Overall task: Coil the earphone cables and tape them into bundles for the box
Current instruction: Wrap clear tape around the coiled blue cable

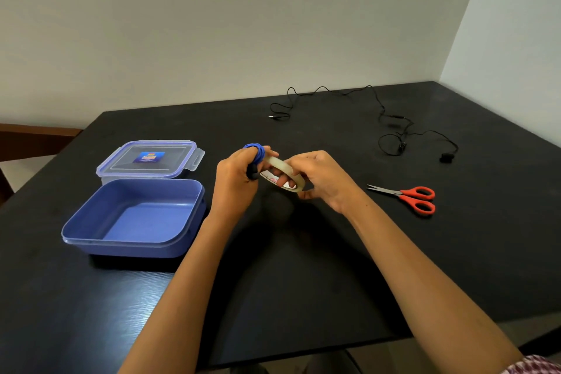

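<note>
Your black desk (334, 267) carries the open blue box (130, 247) at your left, with its lid (121, 161) just behind. A loose black earphone cable (391, 121) sprawls far right, and the red scissors (406, 196) lie nearer. Above the middle, your right hand (321, 179) grips the tape roll (283, 165), and your left hand (233, 179) clutches the coiled blue cable (256, 150) beside it.

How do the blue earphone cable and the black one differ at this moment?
The blue cable is coiled tight; the black cable sprawls loose. The blue one is gripped in the left hand; the black one lies on the table, untouched. Neither is in the box yet.
</note>
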